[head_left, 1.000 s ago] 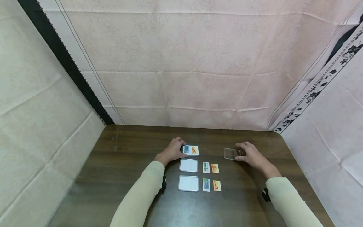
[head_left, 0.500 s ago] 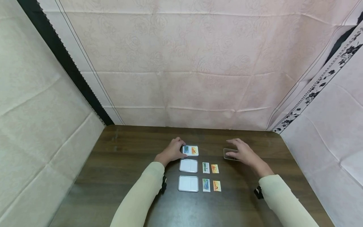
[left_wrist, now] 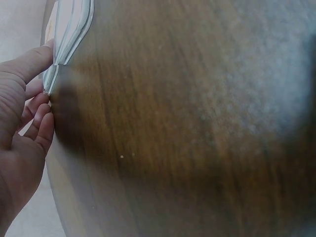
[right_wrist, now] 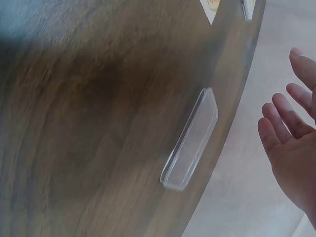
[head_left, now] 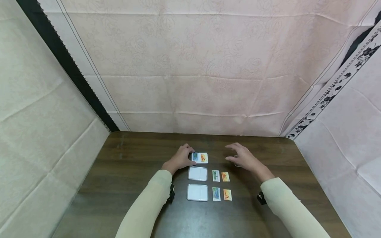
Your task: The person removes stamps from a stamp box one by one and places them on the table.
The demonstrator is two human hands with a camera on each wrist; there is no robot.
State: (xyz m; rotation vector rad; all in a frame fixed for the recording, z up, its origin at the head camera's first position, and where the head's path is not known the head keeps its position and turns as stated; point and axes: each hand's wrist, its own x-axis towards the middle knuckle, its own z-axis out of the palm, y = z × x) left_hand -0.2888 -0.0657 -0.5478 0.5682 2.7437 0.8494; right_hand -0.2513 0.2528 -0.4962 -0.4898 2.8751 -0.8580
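Note:
My left hand (head_left: 180, 159) grips the left end of a small clear plastic case (head_left: 199, 161) on the table, thumb at its near corner and fingers at the far one. Inside that case lie a blue-green picture card (head_left: 195, 157) and an orange one (head_left: 203, 158), side by side. In the left wrist view the thumb (left_wrist: 37, 61) touches the case edge. My right hand (head_left: 245, 158) hovers over the table to the right of the case, fingers apart, holding nothing. A clear plastic lid (right_wrist: 192, 140) lies on the table below it, mostly hidden by the hand in the head view.
Two more white-looking cases (head_left: 197, 174) sit in a column nearer the body. Beside each lie a blue-green card (head_left: 216, 176) and an orange card (head_left: 225, 177). Cloth curtains (head_left: 208, 82) border the brown wooden table (head_left: 143, 145) at the back and both sides.
My right hand has let go of the clear lid, spread its fingers and moved left toward the filled case. The lid stays on the table. The left hand keeps its place.

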